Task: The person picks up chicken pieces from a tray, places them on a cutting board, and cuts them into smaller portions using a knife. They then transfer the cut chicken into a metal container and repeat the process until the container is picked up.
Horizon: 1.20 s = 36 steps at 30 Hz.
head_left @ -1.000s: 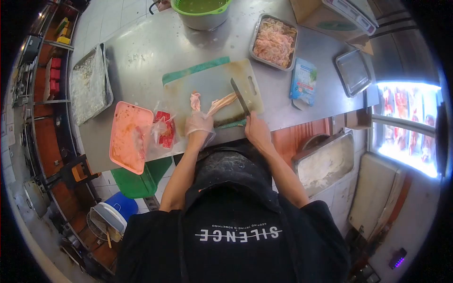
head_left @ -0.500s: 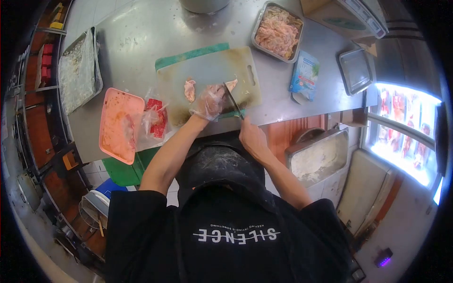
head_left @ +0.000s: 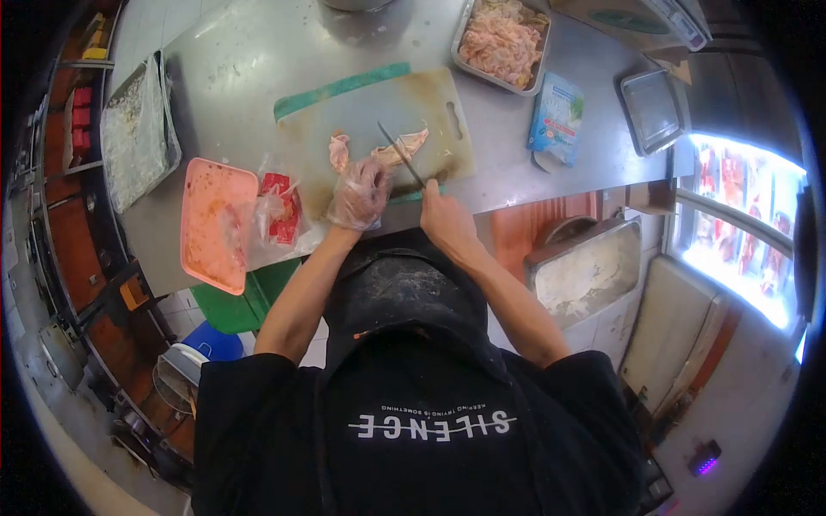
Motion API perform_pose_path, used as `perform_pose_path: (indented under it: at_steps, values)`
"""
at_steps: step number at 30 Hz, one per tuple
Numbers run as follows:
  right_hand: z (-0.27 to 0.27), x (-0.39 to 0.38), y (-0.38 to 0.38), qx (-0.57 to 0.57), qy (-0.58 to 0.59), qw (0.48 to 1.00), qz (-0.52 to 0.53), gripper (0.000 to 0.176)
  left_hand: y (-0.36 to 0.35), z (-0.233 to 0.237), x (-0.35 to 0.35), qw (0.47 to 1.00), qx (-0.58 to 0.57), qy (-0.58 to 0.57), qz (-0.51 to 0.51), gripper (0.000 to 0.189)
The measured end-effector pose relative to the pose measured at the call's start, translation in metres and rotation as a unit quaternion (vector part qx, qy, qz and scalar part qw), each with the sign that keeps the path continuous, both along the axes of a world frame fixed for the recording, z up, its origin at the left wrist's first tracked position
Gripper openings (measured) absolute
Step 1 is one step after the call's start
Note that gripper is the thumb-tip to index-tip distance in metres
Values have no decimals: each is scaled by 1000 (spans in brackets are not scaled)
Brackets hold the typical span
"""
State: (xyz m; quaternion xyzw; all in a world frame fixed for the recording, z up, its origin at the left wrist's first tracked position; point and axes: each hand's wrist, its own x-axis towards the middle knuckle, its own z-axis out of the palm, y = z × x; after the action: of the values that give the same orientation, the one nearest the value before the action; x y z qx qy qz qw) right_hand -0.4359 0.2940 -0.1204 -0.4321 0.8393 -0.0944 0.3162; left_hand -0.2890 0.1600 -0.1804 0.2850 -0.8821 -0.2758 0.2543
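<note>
My left hand (head_left: 362,191), in a clear plastic glove, is closed at the near end of a piece of pale meat (head_left: 402,150) on the cutting board (head_left: 301,142). My bare right hand (head_left: 446,222) is wrapped round the handle of a knife (head_left: 403,156), whose blade lies across that meat. Another piece of meat (head_left: 339,150) rests on the board just beyond my left hand. A green board (head_left: 344,89) shows from under the pale one.
Left of the board are a pink tray (head_left: 197,225), a red packet (head_left: 285,213) in clear plastic and a plastic-lined tray (head_left: 142,138). Rightward stand a metal pan of meat (head_left: 502,45), a blue packet (head_left: 557,120) and a metal tray (head_left: 653,110).
My left hand has moved left and slightly nearer, uncovering more of the meat. My right hand has shifted up and left with the knife, whose blade now reaches farther across the board.
</note>
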Motion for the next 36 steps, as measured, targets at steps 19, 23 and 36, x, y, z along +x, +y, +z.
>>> perform_pose_path:
  at_steps: [19, 23, 36]
  values:
    - [-37, 5, -64, 0, -25, 999, 27, 29, -21, -30, -19, 987, -152, 25, -45, 19]
    - [-55, -4, 3, 12, 27, 996, 84, 31, -16, -36, -15, 996, -74, 1, -53, 22]
    - [-11, -3, 27, 77, 12, 996, 34, 26, -19, -7, -5, 997, -79, -6, -25, 19]
